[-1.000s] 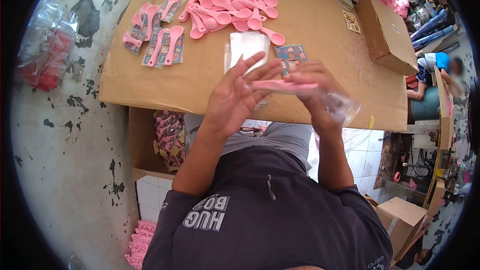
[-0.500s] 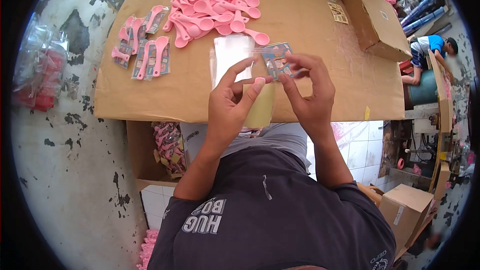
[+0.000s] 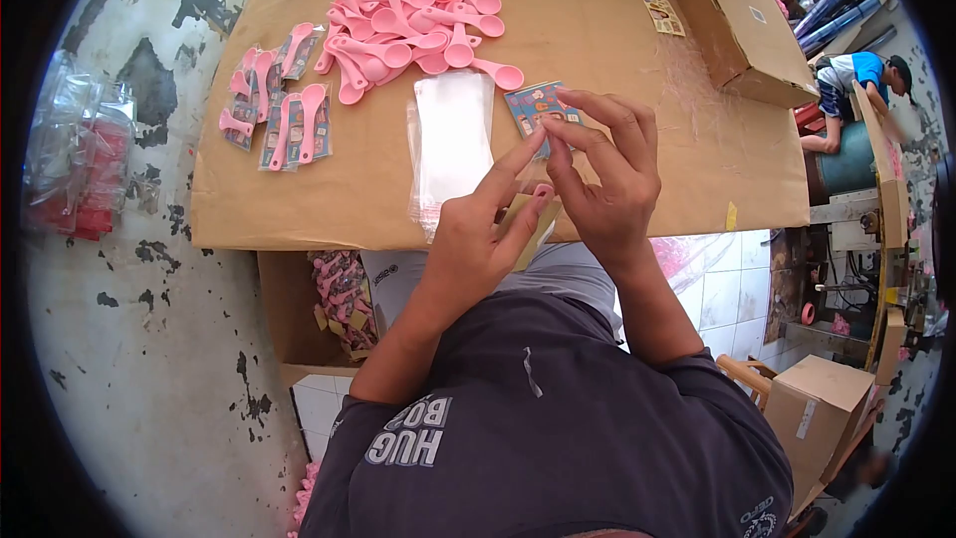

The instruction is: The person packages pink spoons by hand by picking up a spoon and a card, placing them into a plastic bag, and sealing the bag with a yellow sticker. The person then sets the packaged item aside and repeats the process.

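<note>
My left hand is closed on a clear packet with a plain yellowish card, tilted at the table's front edge. A bit of pink shows by the thumb; the rest is hidden by the fingers. My right hand has its thumb and index finger pinched together beside the left index fingertip, and anything between them is too small to make out. Just beyond the hands lies a blue printed card. Left of it is a stack of clear plastic bags.
A heap of pink measuring spoons covers the table's far middle. Several bagged spoons lie at the left. A cardboard box stands at the right; beyond it another person bends over. Under the table is a carton of packed spoons.
My right hand has moved left and its fingers have closed near the left fingertips. The packet has tilted and dropped slightly towards me, uncovering more of the bag stack.
</note>
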`<state>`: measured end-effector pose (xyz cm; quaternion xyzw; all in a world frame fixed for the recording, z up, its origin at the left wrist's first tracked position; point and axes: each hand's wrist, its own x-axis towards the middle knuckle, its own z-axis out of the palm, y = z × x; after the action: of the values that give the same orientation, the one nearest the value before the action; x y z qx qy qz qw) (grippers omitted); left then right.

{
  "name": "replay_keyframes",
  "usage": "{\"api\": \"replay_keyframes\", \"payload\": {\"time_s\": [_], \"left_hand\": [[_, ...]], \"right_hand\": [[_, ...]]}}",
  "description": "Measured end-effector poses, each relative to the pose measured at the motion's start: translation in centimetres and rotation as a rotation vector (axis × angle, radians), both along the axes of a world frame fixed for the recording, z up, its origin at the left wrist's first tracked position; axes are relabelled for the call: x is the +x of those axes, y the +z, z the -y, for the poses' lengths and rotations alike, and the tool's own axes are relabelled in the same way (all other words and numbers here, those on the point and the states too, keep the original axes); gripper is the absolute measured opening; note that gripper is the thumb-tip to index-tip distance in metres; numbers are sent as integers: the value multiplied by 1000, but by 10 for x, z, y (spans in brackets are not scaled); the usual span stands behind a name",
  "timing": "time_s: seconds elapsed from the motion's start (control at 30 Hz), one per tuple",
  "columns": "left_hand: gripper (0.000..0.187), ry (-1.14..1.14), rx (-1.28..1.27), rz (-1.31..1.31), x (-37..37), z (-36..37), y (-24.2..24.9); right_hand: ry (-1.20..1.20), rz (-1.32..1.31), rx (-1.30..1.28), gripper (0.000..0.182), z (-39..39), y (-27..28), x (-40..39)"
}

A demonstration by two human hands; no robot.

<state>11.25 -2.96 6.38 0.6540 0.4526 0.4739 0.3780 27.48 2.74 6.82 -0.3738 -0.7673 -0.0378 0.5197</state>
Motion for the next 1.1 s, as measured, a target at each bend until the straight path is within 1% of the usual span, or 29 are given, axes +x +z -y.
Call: {"api": "replay_keyframes", "payload": {"time_s": [0.1,0.13,0.17,0.2,0.23,0.27,0.3,0.33,0.37,0.4,0.43,0.47,0.5,0.53,0.57,0.6,0.63,0.7,0.73,0.8,0.83,0.93,0.97,1.03,1.1], "left_hand": [[59,-16,-29,30,-2,1,-2],[59,-15,-27,34,-5,2,1],[56,-50,-113,24,-8,2,6],[54,-83,-200,13,-11,3,9],[54,-77,-200,18,-13,4,7],[51,-88,-247,82,-14,5,3],[47,-99,-294,144,-16,6,0],[47,-95,-294,146,-17,6,-2],[42,-81,-311,311,-17,7,-3],[37,-67,-327,477,-16,6,-5],[37,-68,-326,477,-16,5,-7],[33,-42,-313,550,-15,4,-8],[28,-14,-298,623,-15,3,-9],[21,-16,-331,657,-17,2,-5],[21,-14,-330,655,-16,0,-7],[19,2,-240,623,-14,-2,-11],[18,17,-152,589,-13,-3,-14],[18,27,-181,589,-13,-2,-13],[18,39,-208,592,-13,-2,-12],[20,24,-209,592,-12,-2,-11],[23,13,-209,599,-12,-2,-10],[24,-16,-190,580,-8,-3,-10],[24,-20,-189,577,-8,-3,-9],[25,-34,-210,601,-10,-3,-7],[24,-35,-235,592,-14,-3,-5]], "right_hand": [[31,-38,-45,22,1,1,0],[58,-111,-111,20,2,1,1],[86,-183,-179,17,3,0,1],[91,-178,-179,17,1,-2,4],[67,-263,-202,16,-1,-5,10],[43,-348,-225,15,-5,-6,15],[49,-345,-226,15,-8,-4,19],[176,-680,-301,13,-12,0,22],[303,-1014,-373,11,-14,2,26],[304,-1014,-373,11,-14,3,29],[323,-1094,-355,11,-14,4,33],[343,-1174,-337,11,-14,5,36],[346,-1174,-335,11,-12,4,40],[480,-1082,-445,11,-7,1,44],[612,-985,-552,11,-2,-3,46],[572,-934,-619,10,4,-6,41],[572,-937,-618,10,8,-5,39],[549,-732,-922,15,16,-3,37],[547,-739,-921,15,16,-6,33],[543,-558,-771,18,15,-14,23],[539,-565,-767,18,18,-12,20],[504,-488,-946,16,22,-9,21],[502,-492,-943,16,21,-10,22],[526,-600,-963,14,21,-10,22],[532,-611,-952,15,19,-10,25]]}}
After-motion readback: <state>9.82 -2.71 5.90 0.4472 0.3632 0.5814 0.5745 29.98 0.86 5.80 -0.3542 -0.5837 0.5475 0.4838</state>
